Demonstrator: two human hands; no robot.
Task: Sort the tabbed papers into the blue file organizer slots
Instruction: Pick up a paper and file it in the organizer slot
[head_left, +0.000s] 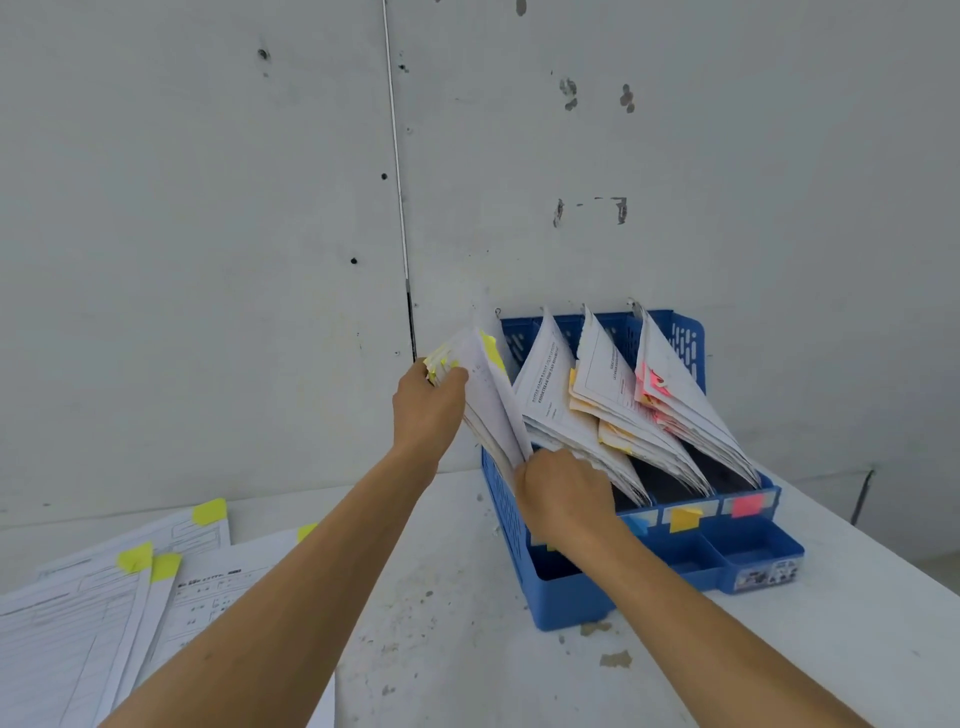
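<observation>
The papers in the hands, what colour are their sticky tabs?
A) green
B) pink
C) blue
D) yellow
D: the bundle of papers gripped by the left hand and the right hand shows yellow tabs at its top corner.

On your table (467, 597), the file organizer (649, 577) sits at one o'clock, backed against the wall (208, 208). In its slots lean paper bundles (613, 415) (side by side, left to right), and overlapping loose sheets (78, 639) lie at eight o'clock.
</observation>
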